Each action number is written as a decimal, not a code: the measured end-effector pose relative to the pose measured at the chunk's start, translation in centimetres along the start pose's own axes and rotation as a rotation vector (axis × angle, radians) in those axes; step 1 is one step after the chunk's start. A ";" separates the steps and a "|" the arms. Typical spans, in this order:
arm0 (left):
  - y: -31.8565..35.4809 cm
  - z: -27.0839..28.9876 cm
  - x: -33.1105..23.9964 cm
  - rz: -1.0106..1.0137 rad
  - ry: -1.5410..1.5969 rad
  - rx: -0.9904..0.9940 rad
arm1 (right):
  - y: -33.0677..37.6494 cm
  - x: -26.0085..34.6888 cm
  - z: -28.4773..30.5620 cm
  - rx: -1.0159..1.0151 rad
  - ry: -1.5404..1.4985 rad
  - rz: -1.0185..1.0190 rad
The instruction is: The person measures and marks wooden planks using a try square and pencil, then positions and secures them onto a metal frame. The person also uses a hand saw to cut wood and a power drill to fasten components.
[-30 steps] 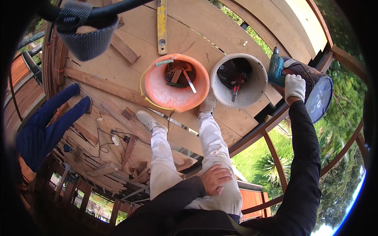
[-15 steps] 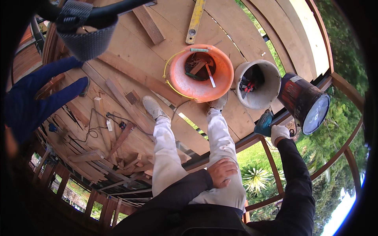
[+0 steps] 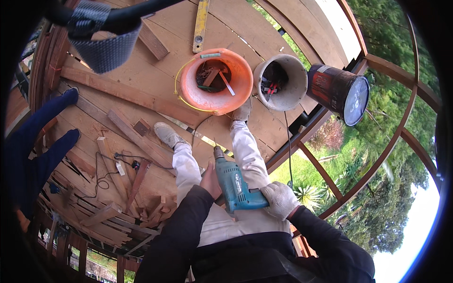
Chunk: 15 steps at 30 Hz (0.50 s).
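In front of my lap I hold a teal corded power drill (image 3: 236,184), its chuck and thin bit tilted up and away from me. My right hand (image 3: 279,199), in a pale work glove, is closed round the drill's handle. My bare left hand (image 3: 210,182) is at the left side of the drill's body; its fingers are partly hidden behind the drill, but it seems to grip it. Beyond my feet stands an orange bucket (image 3: 241,89) with wood scraps inside. Beside it a whitish bucket (image 3: 296,85) holds red-handled tools.
A dark lidded bucket (image 3: 330,89) leans by the deck edge at right, with garden below. A yellow spirit level (image 3: 200,26) lies on the boards ahead. Timber offcuts (image 3: 101,214) and a black cord (image 3: 100,177) litter the left, where another person's legs (image 3: 52,155) stand.
The drill has come from beside the dark bucket to above my lap in my right hand. My left hand has left my thigh and reached the drill. The view has shifted right.
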<state>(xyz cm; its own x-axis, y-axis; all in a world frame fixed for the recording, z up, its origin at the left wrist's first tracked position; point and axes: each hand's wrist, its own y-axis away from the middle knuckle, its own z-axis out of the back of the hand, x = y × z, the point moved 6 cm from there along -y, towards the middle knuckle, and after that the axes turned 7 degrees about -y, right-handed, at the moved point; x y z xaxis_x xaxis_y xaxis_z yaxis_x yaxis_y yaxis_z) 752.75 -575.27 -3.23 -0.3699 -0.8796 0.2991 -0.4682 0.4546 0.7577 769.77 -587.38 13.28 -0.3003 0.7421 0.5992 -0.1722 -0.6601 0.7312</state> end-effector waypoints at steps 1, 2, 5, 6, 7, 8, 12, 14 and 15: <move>1.6 -2.2 -1.5 -0.021 0.074 0.074 | -0.6 1.5 -0.2 0.053 -0.024 0.043; 2.9 -4.0 -2.7 -0.038 0.148 0.146 | -0.4 2.0 -1.3 0.052 -0.041 0.077; 4.8 0.3 -2.1 -0.098 0.053 0.031 | 0.3 2.5 -3.6 0.078 -0.077 0.085; 5.7 0.8 -2.1 -0.112 0.049 0.026 | 0.4 3.1 -3.1 0.117 -0.125 0.074; 6.4 1.0 -2.0 -0.127 0.047 0.021 | 0.7 3.3 -2.8 0.158 -0.172 0.064; 7.1 1.1 -1.9 -0.144 0.047 0.016 | 1.1 3.3 -2.5 0.160 -0.269 0.097; 11.7 -0.9 -1.5 -0.132 0.062 0.050 | 2.9 3.5 -0.8 0.160 -0.610 0.108; 13.3 -1.6 -1.7 -0.157 0.041 0.071 | 3.3 2.6 0.9 0.179 -0.718 -0.020; 14.1 -1.9 -1.8 -0.163 0.042 0.134 | 3.5 1.3 1.7 -0.137 -0.575 0.111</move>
<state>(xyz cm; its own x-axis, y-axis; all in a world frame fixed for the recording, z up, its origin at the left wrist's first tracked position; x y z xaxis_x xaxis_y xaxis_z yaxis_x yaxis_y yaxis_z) 748.39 -567.54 8.00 -0.2482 -0.9468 0.2049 -0.6228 0.3180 0.7149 770.36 -588.47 17.15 0.2253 0.5869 0.7777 -0.2997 -0.7178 0.6285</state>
